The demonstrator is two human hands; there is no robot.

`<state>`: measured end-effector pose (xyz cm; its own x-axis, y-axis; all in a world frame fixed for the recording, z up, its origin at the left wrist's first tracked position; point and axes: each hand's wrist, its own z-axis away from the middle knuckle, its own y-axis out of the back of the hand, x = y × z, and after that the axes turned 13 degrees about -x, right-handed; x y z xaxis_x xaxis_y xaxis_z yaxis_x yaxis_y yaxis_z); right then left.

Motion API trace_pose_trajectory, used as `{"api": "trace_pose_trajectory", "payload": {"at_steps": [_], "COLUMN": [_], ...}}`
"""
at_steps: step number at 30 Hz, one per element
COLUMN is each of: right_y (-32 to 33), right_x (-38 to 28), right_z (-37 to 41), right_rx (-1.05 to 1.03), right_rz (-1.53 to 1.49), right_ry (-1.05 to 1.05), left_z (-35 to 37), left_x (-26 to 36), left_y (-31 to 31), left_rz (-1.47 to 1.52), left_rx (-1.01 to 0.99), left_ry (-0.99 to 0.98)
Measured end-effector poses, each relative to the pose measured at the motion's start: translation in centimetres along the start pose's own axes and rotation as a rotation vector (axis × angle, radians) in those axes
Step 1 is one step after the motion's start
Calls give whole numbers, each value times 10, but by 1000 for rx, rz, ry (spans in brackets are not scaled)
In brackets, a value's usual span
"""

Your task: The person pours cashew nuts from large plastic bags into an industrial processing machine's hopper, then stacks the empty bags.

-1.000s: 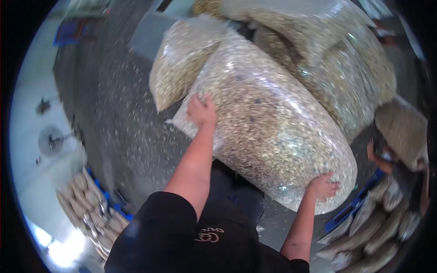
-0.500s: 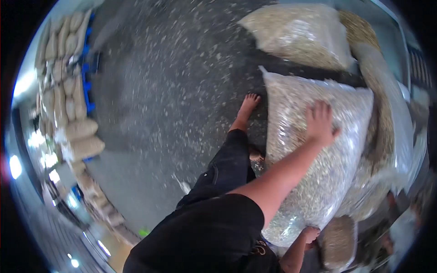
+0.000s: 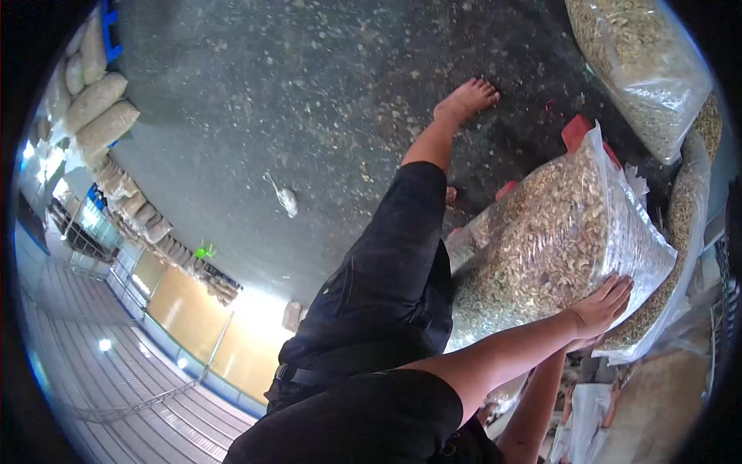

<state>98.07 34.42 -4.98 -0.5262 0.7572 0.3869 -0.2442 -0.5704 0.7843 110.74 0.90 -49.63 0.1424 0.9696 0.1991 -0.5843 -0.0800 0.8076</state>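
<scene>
A large clear plastic bag [image 3: 541, 232] full of pale, curved nut-like pieces leans at a tilt beside my legs. My left hand [image 3: 604, 309] lies against the bag's lower right side, with its fingers stretched out over the plastic. Just below it is my right hand [image 3: 585, 342], close to the same side of the bag; its fingers are mostly hidden behind my left hand and wrist. Something red [image 3: 576, 133] shows behind the bag's upper corner.
More filled bags [image 3: 645, 69] stand at the upper right. Stacked sacks [image 3: 104, 124] line the left. Scattered bits and a small white plastic piece [image 3: 286, 201] lie on the dark floor [image 3: 309, 100]. My bare foot [image 3: 468, 100] is near the bag.
The bag has gone from lying flatter to a steeper tilt. My left hand has moved from its top to its side, near my right hand. The view has turned.
</scene>
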Motion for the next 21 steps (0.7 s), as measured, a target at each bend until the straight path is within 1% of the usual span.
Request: {"api": "trace_pose_trajectory", "payload": {"at_steps": [1,2,3,4,5,6,7,8,9,10,11,12,13,14,15,16,17,18,19,20,21], "right_y": [0,0,-5,-12,-16,-22,-26,-29,-31,-30,-31,-33,-31,-43,-43,-41,-42,-42,-41,-39,-36], "right_x": [1,2,5,11,16,19,21,21,20,17,17,19,22,27,26,24,27,27,26,27,26], "right_z": [-1,-3,0,6,11,20,28,36,45,51,57,62,66,73,77,79,79,79,79,82,84], "right_rx": [-5,-9,14,-78,-110,-133,-147,-141,-115,-61,-2,36,59,116,67,27,62,92,56,17,53], "right_rz": [25,50,162,121,76,-33,-166,-362,-601,-844,-1057,-1226,-1306,-1329,-1172,-1009,-1032,-1049,-964,-881,-899], "right_ry": [-8,-16,23,-22,-84,-196,-318,-463,-627,-792,-940,-1048,-1126,-1089,-1045,-1008,-1028,-1081,-1047,-1014,-1070], "left_z": [4,8,6,4,6,10,15,29,45,58,73,80,78,70,66,53,41,32,12,-7,-11], "left_x": [6,-1,-4,-5,-7,-10,11,60,121,199,263,284,285,275,258,228,199,159,156,150,148], "left_y": [15,31,24,21,30,41,68,120,196,272,344,382,399,409,407,418,428,471,428,424,431], "left_rz": [30,4,-27,74,34,-4,29,166,376,663,915,1080,1174,1200,1230,1000,770,554,398,395,401], "left_rx": [4,-66,-141,-38,-80,-122,-138,-146,-158,-174,-214,-229,-221,-172,-11,15,31,-152,-19,-468,-480], "left_ry": [-9,-17,-24,1,-14,-30,-79,-157,-272,-414,-568,-658,-660,-574,-390,-296,-200,-137,-62,-38,-77]}}
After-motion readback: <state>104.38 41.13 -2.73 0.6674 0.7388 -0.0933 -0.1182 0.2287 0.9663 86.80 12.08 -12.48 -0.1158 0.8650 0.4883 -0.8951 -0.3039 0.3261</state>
